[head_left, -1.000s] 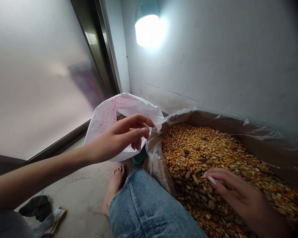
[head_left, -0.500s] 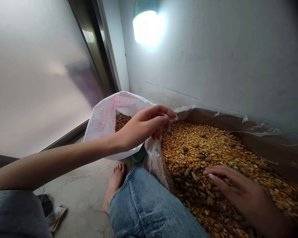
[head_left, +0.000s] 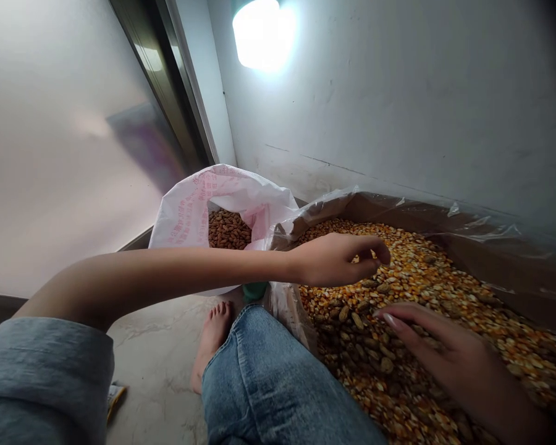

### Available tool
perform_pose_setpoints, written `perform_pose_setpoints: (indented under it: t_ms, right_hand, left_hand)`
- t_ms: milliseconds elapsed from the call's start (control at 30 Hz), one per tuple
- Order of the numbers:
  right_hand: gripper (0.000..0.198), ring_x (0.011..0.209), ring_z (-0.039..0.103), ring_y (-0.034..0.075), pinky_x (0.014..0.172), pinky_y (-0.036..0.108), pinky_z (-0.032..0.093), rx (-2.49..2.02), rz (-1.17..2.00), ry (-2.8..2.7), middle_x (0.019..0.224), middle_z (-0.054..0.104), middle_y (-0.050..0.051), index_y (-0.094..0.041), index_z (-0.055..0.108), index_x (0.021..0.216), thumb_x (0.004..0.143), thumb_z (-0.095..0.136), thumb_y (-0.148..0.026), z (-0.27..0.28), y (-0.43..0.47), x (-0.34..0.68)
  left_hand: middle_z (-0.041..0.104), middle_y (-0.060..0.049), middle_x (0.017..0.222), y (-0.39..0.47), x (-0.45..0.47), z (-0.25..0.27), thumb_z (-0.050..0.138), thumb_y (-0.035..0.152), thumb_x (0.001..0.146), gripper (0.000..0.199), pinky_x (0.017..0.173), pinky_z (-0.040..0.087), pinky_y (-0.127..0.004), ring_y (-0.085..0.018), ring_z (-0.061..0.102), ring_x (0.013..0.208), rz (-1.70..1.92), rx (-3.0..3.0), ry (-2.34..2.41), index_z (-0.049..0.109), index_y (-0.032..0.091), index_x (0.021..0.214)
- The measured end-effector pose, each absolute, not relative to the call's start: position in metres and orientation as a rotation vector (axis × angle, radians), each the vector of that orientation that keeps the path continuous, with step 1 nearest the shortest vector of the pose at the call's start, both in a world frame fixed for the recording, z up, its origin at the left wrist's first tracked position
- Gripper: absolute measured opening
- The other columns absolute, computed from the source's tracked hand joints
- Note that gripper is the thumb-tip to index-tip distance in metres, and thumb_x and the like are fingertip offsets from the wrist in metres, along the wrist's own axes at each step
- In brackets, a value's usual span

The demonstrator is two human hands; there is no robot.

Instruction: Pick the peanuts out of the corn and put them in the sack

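My left hand (head_left: pixel 340 259) reaches across from the left, over the corn kernels (head_left: pixel 412 262), with its fingers loosely curled. A gap shows between thumb and index finger, and I see nothing in it. Low on the right, my right hand (head_left: pixel 445 352) is just above the corn, thumb and index finger drawn together beside a cluster of unshelled peanuts (head_left: pixel 370 346). Whatever its fingertips may hold is hidden. Corn and peanuts lie mixed in a large box (head_left: pixel 482 259) lined with clear plastic (head_left: pixel 296 309). Left of it, a white bag (head_left: pixel 180 216) with pink print contains more peanuts (head_left: pixel 229 230).
A bright lamp (head_left: pixel 264 34) hangs on the pale wall (head_left: pixel 375 105). A frosted door panel (head_left: pixel 50 136) with a dark frame stands at left. My bare foot (head_left: pixel 213 343) and jeans-covered leg (head_left: pixel 269 377) are beside the box, on the marbled floor (head_left: pixel 162 364). A green object (head_left: pixel 254 290) sits under the bag.
My left hand has moved right and down, from the edge between bag and box to over the corn. My right hand stays near the peanuts, its fingertips slightly shifted. The view has tilted a little.
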State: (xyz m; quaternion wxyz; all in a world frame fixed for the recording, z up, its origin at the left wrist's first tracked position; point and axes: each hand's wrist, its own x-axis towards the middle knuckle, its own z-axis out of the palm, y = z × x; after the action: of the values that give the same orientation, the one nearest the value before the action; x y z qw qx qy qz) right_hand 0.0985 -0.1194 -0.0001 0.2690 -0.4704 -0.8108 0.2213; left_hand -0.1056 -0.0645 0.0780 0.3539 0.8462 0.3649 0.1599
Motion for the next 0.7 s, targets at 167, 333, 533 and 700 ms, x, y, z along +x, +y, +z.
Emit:
perform_pose_setpoints:
  t_ms: [167,333,533,700]
  right_hand:
    - [0.024,0.078,0.058,0.016,0.069,0.023,0.048,-1.293,0.548,-2.238,0.087,0.061,0.003,-0.022,0.059,0.084,0.08,0.042,-0.039,-0.001,-0.115,0.096]
    - [0.043,0.096,0.048,0.027,0.083,0.042,0.037,-1.302,0.09,-2.408,0.099,0.055,0.01,-0.02,0.059,0.091,0.078,0.032,-0.051,-0.029,-0.1,0.103]
    - [0.045,0.101,0.044,0.029,0.076,0.043,0.039,-1.402,0.018,-2.632,0.115,0.046,0.009,-0.024,0.058,0.099,0.076,0.031,-0.053,-0.062,-0.092,0.119]
    - [0.044,0.097,0.046,0.025,0.08,0.04,0.038,-1.408,0.032,-2.656,0.112,0.047,0.008,-0.025,0.059,0.095,0.078,0.029,-0.052,-0.065,-0.086,0.123]
  left_hand:
    - [0.054,-0.007,0.102,-0.047,-0.083,0.049,0.033,0.025,0.082,0.029,0.067,0.04,-0.026,-0.015,0.053,0.083,0.1,2.553,0.902,0.045,0.015,0.107]
    - [0.046,-0.011,0.114,-0.029,-0.07,-0.002,0.031,0.021,0.083,0.033,0.066,0.039,-0.031,-0.022,0.048,0.096,-0.044,3.168,0.675,0.045,0.019,0.112]
    - [0.044,-0.012,0.117,-0.024,-0.087,-0.033,0.027,0.021,0.084,0.039,0.057,0.04,-0.03,-0.021,0.051,0.09,-0.112,3.208,0.608,0.037,0.021,0.122]
    - [0.037,-0.008,0.126,-0.032,-0.117,-0.021,0.028,0.02,0.082,0.042,0.052,0.04,-0.03,-0.021,0.055,0.085,-0.326,3.016,0.689,0.034,0.028,0.123]
